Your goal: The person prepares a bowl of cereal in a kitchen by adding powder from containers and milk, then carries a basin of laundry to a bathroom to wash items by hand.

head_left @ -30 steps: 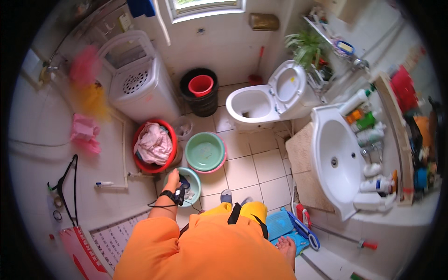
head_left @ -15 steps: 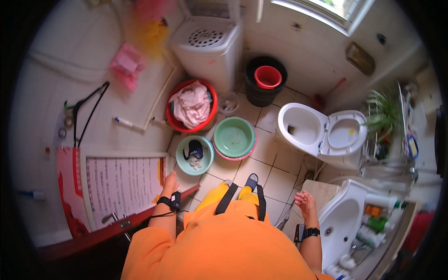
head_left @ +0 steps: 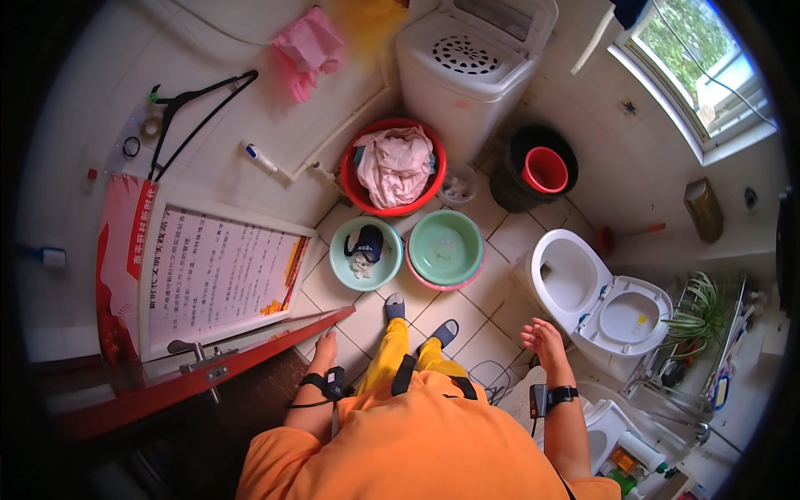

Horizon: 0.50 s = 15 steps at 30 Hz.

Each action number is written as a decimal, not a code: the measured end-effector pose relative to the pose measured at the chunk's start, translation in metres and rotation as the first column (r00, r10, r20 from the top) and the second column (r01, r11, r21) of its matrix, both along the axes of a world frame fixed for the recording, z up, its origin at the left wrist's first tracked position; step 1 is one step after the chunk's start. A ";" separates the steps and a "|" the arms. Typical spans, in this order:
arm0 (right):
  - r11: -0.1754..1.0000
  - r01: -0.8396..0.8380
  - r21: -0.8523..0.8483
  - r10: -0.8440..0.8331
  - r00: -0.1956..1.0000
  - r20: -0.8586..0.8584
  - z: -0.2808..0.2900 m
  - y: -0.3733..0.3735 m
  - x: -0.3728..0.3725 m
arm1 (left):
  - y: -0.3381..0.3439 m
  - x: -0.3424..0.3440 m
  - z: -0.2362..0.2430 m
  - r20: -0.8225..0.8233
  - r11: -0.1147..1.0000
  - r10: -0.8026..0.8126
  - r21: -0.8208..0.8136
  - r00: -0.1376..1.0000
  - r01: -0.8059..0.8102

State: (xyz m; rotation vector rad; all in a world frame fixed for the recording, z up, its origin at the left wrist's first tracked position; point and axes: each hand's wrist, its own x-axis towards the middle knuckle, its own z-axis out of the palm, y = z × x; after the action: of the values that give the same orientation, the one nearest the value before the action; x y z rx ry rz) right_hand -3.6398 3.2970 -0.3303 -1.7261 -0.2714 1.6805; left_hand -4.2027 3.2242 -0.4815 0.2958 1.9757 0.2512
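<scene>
My left hand (head_left: pixel 325 343) hangs beside the edge of the red door (head_left: pixel 275 348), open, with nothing seen in it. My right hand (head_left: pixel 543 340) is raised at my side near the toilet (head_left: pixel 567 283), open with fingers loosely bent and empty. Before my slippered feet stand a light-blue basin (head_left: pixel 383 274) holding dark and pale cloth (head_left: pixel 367 247), and a green basin (head_left: pixel 446 246) stacked on a pink one. Behind them, a red tub (head_left: pixel 358 188) is heaped with pink laundry (head_left: pixel 392 162).
A washing machine (head_left: pixel 442 92) and black bucket (head_left: pixel 517 187) with red pail (head_left: pixel 546 169) stand behind the tubs. At right are a plant rack (head_left: pixel 700 317) and sink (head_left: pixel 604 425). A framed notice (head_left: pixel 221 275) and hangers (head_left: pixel 192 100) are at left.
My left hand has drawn back from the light-blue basin to my side. My right hand has come up and forward. The view has swung, with the basins shifting rightward and the door coming in.
</scene>
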 end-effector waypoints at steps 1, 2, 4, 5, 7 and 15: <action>1.000 -0.029 -0.007 0.029 1.000 0.007 -0.002 0.002 -0.003 | 0.001 -0.001 -0.005 0.002 1.000 0.011 0.001 1.000 -0.011; 0.999 -0.030 -0.021 0.030 1.000 0.003 -0.005 0.005 -0.004 | 0.004 -0.001 -0.011 -0.006 0.998 -0.022 0.065 1.000 0.022; 0.998 -0.036 -0.041 0.037 0.999 0.009 -0.006 0.008 -0.008 | 0.009 0.000 -0.018 -0.005 0.990 -0.037 0.137 0.999 0.037; 0.998 -0.036 -0.056 0.037 0.999 0.013 -0.006 0.008 -0.009 | 0.008 -0.001 -0.020 -0.003 0.991 -0.034 0.132 0.999 0.034; 0.999 -0.022 -0.049 0.023 1.000 0.002 -0.006 0.005 -0.010 | 0.017 0.005 -0.016 0.002 0.993 -0.048 0.107 0.999 0.047; 0.992 0.044 -0.118 -0.042 0.999 0.022 -0.003 -0.006 -0.008 | 0.034 -0.019 -0.035 -0.077 0.980 -0.181 0.069 0.980 0.186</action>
State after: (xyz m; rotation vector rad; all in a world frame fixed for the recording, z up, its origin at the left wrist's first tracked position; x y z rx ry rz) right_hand -3.6480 3.2915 -0.3331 -1.8229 -0.1449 1.6785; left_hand -4.2220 3.2581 -0.5164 0.5400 1.9960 0.1989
